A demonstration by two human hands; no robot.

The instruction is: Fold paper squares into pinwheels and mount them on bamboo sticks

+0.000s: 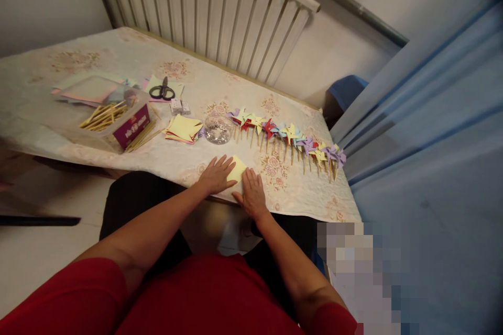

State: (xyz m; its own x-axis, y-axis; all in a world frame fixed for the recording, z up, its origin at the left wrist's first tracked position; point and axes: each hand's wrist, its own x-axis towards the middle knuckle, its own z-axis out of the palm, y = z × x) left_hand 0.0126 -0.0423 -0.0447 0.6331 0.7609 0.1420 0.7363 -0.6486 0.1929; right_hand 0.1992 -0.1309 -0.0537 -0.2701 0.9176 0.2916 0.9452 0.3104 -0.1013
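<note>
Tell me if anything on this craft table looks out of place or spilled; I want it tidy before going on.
Mostly orderly. The one loose spot: some wooden sticks lie outside the clear box, fanned on the cloth beside it. The pinwheels sit in a neat row, and both hands press flat on a yellow paper square.

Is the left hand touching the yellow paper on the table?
Touching. The head view shows the left hand lying flat, its fingers overlapping the near edge of the yellow paper.

Mostly hidden under both hands: yellow paper square [238, 168]. Pixelated block [353, 272] at near right, contents unreadable. Label print on clear box [131, 126] too small to read. Dark strip [39, 220] cut by left edge.
</note>
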